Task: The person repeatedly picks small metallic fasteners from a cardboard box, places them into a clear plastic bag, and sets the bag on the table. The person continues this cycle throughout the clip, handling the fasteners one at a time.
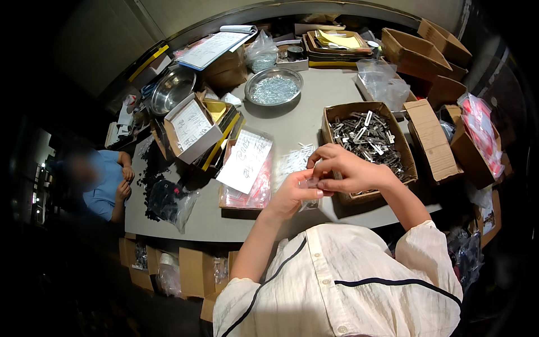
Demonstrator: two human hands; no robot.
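Head view: left hand (289, 196) and right hand (345, 168) meet over table (303, 126) edge, fingers of both pinched on small clear bag (310, 184), just beside box (407, 163) of metal clips (368, 137). Risk: thin film slips from pinch, bag drops off table edge into lap. Bag contents too small to tell.

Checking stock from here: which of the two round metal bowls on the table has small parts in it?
The shallow metal bowl at the table's far middle, filled with small silvery parts. The deeper steel bowl to its left looks empty.
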